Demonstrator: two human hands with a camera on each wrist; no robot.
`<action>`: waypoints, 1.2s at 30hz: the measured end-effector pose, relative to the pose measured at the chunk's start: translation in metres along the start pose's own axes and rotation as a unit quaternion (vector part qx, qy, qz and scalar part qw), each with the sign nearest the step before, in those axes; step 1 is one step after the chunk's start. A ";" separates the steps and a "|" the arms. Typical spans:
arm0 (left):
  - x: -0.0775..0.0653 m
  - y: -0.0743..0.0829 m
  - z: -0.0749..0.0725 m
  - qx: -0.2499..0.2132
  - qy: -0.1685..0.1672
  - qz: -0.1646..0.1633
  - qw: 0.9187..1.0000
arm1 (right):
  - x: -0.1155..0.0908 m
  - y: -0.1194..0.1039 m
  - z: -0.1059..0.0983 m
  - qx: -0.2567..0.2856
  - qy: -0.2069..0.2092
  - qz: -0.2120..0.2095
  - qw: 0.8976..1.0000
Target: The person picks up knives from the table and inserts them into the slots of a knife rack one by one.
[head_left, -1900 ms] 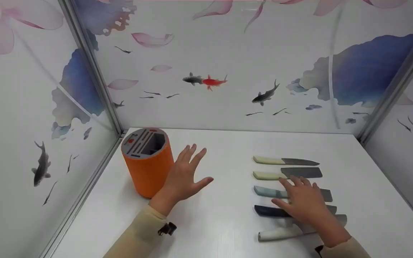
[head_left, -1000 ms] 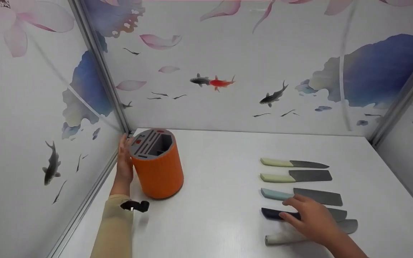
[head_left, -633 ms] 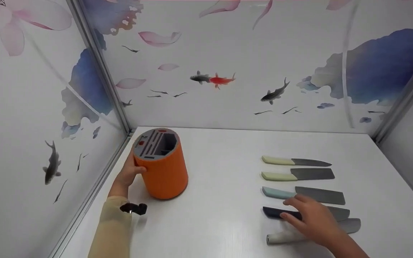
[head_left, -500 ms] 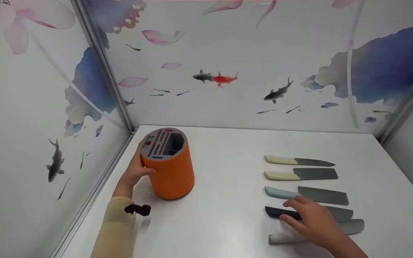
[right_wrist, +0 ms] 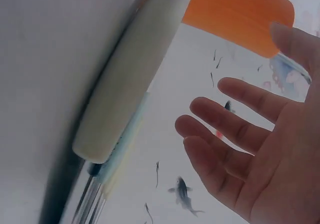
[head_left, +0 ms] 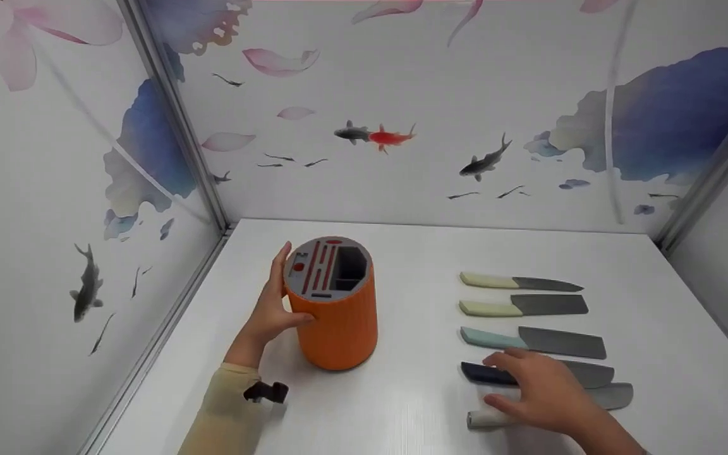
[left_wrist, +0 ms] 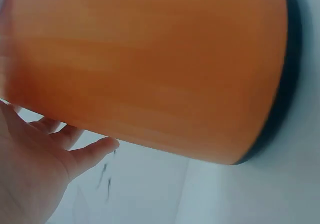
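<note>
Orange and upright, the knife block (head_left: 339, 328) stands on the tabletop (head_left: 414, 272) left of five knives (head_left: 563, 341), the left hand (head_left: 272, 314) clasping its side between thumb and fingers. The right hand (head_left: 544, 388), fingers apart, hovers over the navy-handled knife (head_left: 487, 373) and the white-handled knife (head_left: 487, 419).

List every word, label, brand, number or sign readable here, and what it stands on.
No readable text in any view.
Orange block, grey top: a mark too small to tell if lettering.
Knives: no lettering visible.
Back wall: fish and petal pictures, no words.
</note>
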State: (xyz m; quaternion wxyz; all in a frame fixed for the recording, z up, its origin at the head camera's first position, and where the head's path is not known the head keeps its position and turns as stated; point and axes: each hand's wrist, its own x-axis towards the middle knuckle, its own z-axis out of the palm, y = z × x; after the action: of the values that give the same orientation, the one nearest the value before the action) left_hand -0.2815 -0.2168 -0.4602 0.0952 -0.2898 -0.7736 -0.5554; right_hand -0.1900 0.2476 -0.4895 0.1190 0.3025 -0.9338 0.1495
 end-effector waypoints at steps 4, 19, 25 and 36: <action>0.007 -0.045 0.015 -0.031 0.041 -0.007 0.999 | 0.013 0.026 0.011 0.014 -0.126 0.012 0.992; 0.009 -0.052 0.030 -0.088 0.041 0.010 0.995 | 0.032 -0.012 0.017 -0.035 -0.290 0.077 0.953; 0.015 -0.048 0.033 -0.082 0.037 0.009 0.996 | 0.034 -0.009 0.021 -0.066 -0.303 0.107 0.945; 0.015 -0.050 0.041 -0.071 0.037 0.003 0.997 | 0.028 -0.004 0.036 -0.040 -0.318 0.113 0.941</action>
State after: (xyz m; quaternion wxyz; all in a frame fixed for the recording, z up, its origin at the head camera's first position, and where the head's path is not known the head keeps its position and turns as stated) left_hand -0.3138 -0.1847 -0.5086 0.1046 -0.2777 -0.7269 -0.6193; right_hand -0.2143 0.2169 -0.5131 -0.1893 0.2221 -0.9562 0.0209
